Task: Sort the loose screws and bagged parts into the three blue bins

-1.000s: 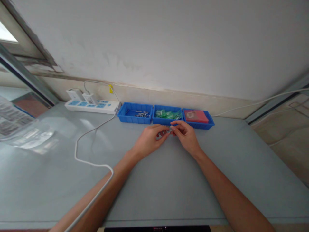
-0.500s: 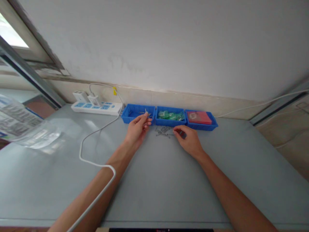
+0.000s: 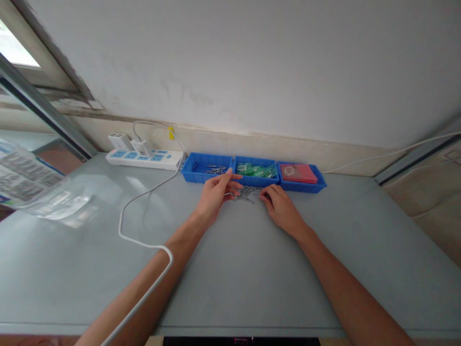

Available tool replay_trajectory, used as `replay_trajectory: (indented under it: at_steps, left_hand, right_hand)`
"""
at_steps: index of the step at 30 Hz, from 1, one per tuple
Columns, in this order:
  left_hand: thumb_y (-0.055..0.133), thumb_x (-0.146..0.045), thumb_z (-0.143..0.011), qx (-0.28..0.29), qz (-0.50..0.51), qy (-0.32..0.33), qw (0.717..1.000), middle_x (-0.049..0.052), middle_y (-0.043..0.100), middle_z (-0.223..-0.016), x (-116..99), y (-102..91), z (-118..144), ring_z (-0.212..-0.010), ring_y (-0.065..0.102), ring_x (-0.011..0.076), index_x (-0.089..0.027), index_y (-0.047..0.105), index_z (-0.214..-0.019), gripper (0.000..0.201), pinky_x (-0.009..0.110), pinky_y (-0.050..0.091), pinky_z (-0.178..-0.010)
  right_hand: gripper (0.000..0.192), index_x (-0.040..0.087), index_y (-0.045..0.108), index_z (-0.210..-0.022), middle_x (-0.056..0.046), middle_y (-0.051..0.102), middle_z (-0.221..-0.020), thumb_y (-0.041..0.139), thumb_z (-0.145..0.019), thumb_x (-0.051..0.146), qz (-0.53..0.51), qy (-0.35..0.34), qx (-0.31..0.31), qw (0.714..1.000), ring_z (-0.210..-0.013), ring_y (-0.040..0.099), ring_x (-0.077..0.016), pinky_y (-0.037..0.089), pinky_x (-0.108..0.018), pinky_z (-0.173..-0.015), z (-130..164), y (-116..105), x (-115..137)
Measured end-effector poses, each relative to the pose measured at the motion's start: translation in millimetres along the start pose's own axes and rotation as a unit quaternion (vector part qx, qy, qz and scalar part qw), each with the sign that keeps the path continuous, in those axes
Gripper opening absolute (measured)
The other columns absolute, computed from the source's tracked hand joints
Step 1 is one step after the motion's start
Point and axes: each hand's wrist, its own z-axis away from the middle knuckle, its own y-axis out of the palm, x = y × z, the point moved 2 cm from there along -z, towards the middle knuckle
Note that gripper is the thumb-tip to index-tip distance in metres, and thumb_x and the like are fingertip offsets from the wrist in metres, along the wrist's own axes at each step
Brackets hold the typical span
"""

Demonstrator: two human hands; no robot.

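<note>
A small pile of metal pins (image 3: 247,193) lies on the grey table, just in front of three blue trays. My left hand (image 3: 216,196) rests at the pile's left edge, fingers spread and touching the pins. At the pile's right edge sits my right hand (image 3: 279,206), its fingertips curled down onto the table. The left tray (image 3: 206,169) holds several metal pins. Green parts fill the middle tray (image 3: 256,171). A red piece lies in the right tray (image 3: 300,174).
A white power strip (image 3: 144,157) with plugged adapters lies at the back left, its white cable (image 3: 142,226) looping over the table and my left forearm. A clear plastic bag (image 3: 36,190) sits at the far left. The wall stands right behind the trays.
My left hand came back from the left tray, where it held a small part, to the pile. My right hand stayed by the pile.
</note>
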Motion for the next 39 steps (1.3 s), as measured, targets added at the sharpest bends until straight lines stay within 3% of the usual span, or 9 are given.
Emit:
replay_trajectory:
  at_steps: [3, 6, 8, 11, 15, 24, 26, 33, 39]
  left_hand:
    - [0.061, -0.051, -0.095, 0.037, -0.22, 0.135, 0.965, 0.006, 0.074, -0.077, 2.9, 2.2, 2.8, -0.061, 0.065, 0.0131, -0.014, 0.076, -0.094, 0.04, 0.022, 0.05, -0.057]
    - [0.056, -0.041, -0.099, 0.068, -0.426, 0.277, 0.859, 0.005, 0.076, -0.087, 3.9, 4.6, 8.9, -0.069, 0.067, 0.0149, -0.018, 0.075, -0.106, 0.031, 0.025, 0.051, -0.066]
    - [0.054, -0.035, -0.1, 0.107, -0.497, 0.328, 0.796, 0.006, 0.076, -0.094, 5.3, 5.9, 12.8, -0.071, 0.068, 0.0147, -0.019, 0.073, -0.116, 0.029, 0.026, 0.052, -0.069]
    - [0.055, -0.036, -0.101, 0.145, -0.531, 0.351, 0.757, 0.006, 0.076, -0.097, 7.7, 6.8, 16.0, -0.071, 0.068, 0.0146, -0.019, 0.068, -0.126, 0.033, 0.025, 0.052, -0.069]
    - [0.057, -0.037, -0.101, 0.148, -0.544, 0.356, 0.745, 0.006, 0.075, -0.099, 10.5, 7.6, 16.1, -0.071, 0.069, 0.0148, -0.019, 0.065, -0.131, 0.036, 0.025, 0.052, -0.068]
    - [0.055, -0.03, -0.102, 0.159, -0.557, 0.366, 0.728, 0.006, 0.076, -0.098, 9.9, 5.8, 13.1, -0.08, 0.07, 0.0169, -0.019, 0.074, -0.106, 0.022, 0.026, 0.05, -0.072]
    - [0.056, -0.031, -0.101, 0.124, -0.555, 0.361, 0.739, 0.005, 0.076, -0.095, 7.7, 2.1, 10.3, -0.074, 0.068, 0.0159, -0.02, 0.074, -0.103, 0.022, 0.026, 0.049, -0.068]
    - [0.059, -0.038, -0.096, -0.114, -0.543, 0.302, 0.775, 0.003, 0.076, -0.08, -9.5, -22.8, -0.7, -0.066, 0.066, 0.0172, -0.02, 0.077, -0.099, 0.025, 0.027, 0.047, -0.067]
    - [0.057, -0.036, -0.096, -0.175, -0.57, 0.267, 0.757, 0.005, 0.078, -0.082, -14.0, -33.1, -4.0, -0.07, 0.069, 0.02, -0.02, 0.077, -0.106, 0.028, 0.028, 0.046, -0.066]
  right_hand:
    - [0.012, 0.021, 0.066, -0.089, -0.005, 0.07, -0.085, 0.059, -0.095, 0.03, -0.132, 0.068, -0.039, 0.988, -0.08, 0.066, -0.0215, 0.054, -0.037, -0.078, -3.4, -3.1, -1.8]
    - [0.024, 0.021, 0.068, -0.089, -0.005, 0.073, -0.08, 0.069, -0.087, 0.045, -0.284, 0.146, -0.062, 0.946, -0.073, 0.068, -0.0207, 0.056, -0.034, -0.07, -6.8, -5.0, -5.8]
    - [0.032, 0.022, 0.068, -0.094, -0.004, 0.073, -0.077, 0.074, -0.082, 0.051, -0.34, 0.178, -0.067, 0.921, -0.071, 0.069, -0.0206, 0.056, -0.034, -0.067, -7.8, -6.1, -8.0]
    - [0.037, 0.024, 0.066, -0.103, -0.001, 0.071, -0.071, 0.076, -0.08, 0.052, -0.364, 0.184, -0.068, 0.91, -0.066, 0.068, -0.0192, 0.055, -0.032, -0.064, -7.8, -8.1, -7.8]
    - [0.033, 0.025, 0.064, -0.106, 0.002, 0.066, -0.066, 0.071, -0.086, 0.05, -0.359, 0.145, -0.039, 0.921, -0.061, 0.064, -0.0168, 0.052, -0.03, -0.06, -6.6, -8.7, -0.4]
    - [0.032, 0.025, 0.062, -0.114, 0.001, 0.069, -0.075, 0.068, -0.09, 0.046, -0.367, 0.117, 0.003, 0.923, -0.073, 0.07, -0.0178, 0.054, -0.031, -0.07, -3.7, -3.4, 8.4]
    - [0.03, 0.025, 0.062, -0.114, 0.0, 0.071, -0.08, 0.067, -0.091, 0.044, -0.346, 0.11, -0.002, 0.932, -0.075, 0.07, -0.0183, 0.054, -0.032, -0.071, -3.3, -3.3, 7.7]
    - [0.014, 0.023, 0.071, -0.102, -0.006, 0.073, -0.1, 0.07, -0.089, 0.027, -0.112, 0.004, 0.0, 0.994, -0.088, 0.067, -0.0212, 0.053, -0.036, -0.082, 1.2, -4.2, 14.2]
    - [0.011, 0.025, 0.071, -0.104, -0.006, 0.075, -0.105, 0.066, -0.094, 0.023, -0.031, -0.075, 0.042, 0.996, -0.107, 0.066, -0.0256, 0.045, -0.047, -0.106, 4.6, 1.2, 17.4]
